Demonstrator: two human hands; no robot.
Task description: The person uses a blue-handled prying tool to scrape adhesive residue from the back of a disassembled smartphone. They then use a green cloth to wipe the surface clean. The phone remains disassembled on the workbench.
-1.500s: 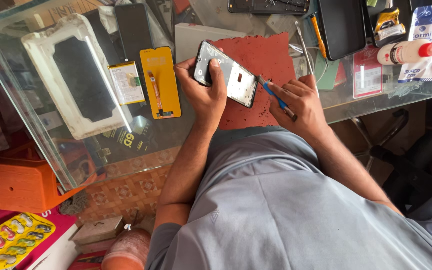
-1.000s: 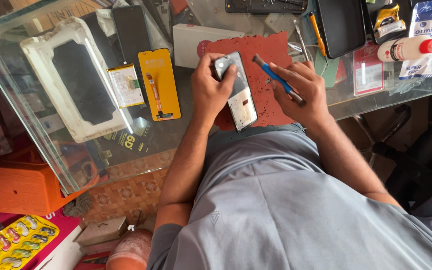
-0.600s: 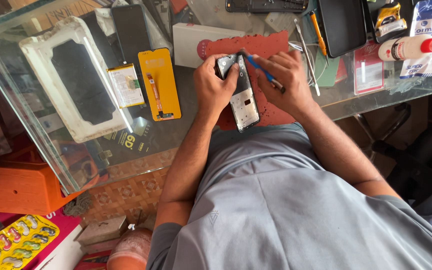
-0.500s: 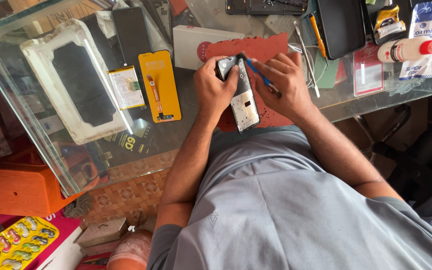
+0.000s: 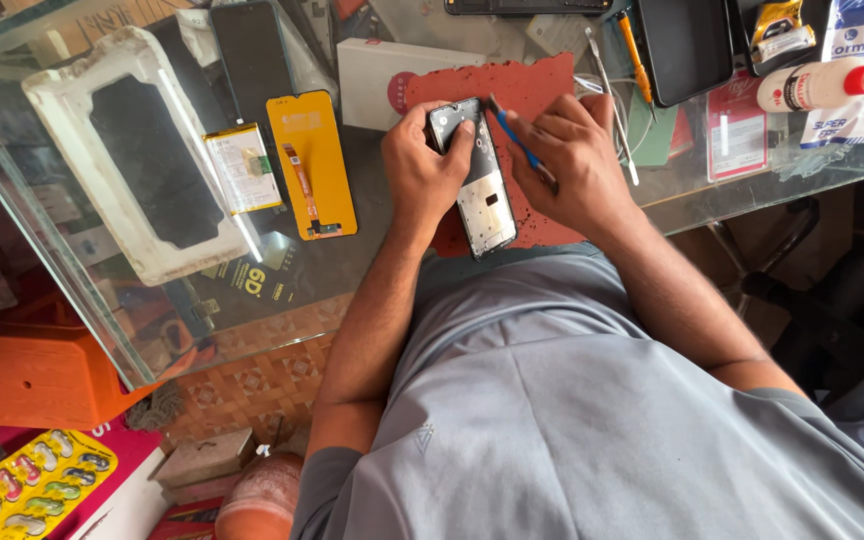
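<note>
An opened phone frame [image 5: 482, 190] is held upright over a red work mat [image 5: 532, 85] near the front edge of a glass table [image 5: 72, 300]. The left hand [image 5: 422, 165] has its grip clamped around the frame's upper part. The right hand [image 5: 572, 160] has its grip closed on a blue-handled tool [image 5: 514, 135], whose tip meets the frame's top. To the left lie an orange screen panel [image 5: 312, 165], a small battery [image 5: 242, 170] and a white foam tray [image 5: 142, 150]. A glue bottle [image 5: 817, 85] lies far right.
</note>
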